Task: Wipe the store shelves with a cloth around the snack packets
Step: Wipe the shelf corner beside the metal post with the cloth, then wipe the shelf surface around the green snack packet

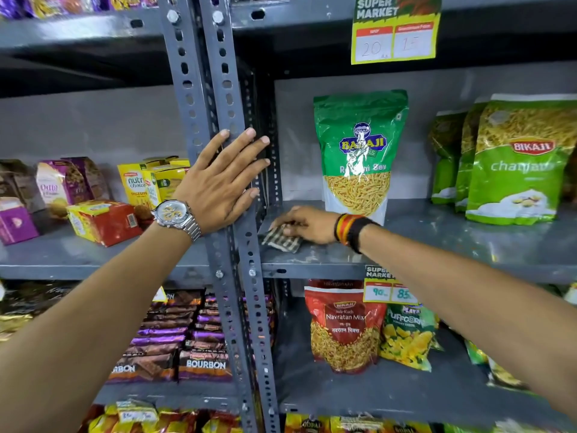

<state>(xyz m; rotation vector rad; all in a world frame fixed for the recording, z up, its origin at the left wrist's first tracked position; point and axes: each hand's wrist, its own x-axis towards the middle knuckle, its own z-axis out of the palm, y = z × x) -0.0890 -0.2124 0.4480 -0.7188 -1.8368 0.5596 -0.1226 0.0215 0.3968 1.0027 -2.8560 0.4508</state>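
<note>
My right hand (304, 225) presses a small checked cloth (281, 240) flat on the grey metal shelf (437, 242), near its left front corner. A green Balaji sev packet (359, 151) stands upright just behind and right of that hand. My left hand (224, 179), with a silver watch at the wrist, lies flat with fingers spread against the perforated grey upright post (249, 292). It holds nothing. Several green Bikaji packets (512, 160) stand further right on the same shelf.
Biscuit boxes (103, 221) fill the shelf left of the post. Below the wiped shelf stand a red Navratan Mix packet (345, 326) and a puffcorn packet (409, 335); Bourbon packs (203, 367) lie lower left. Price tags (395, 29) hang from shelf edges.
</note>
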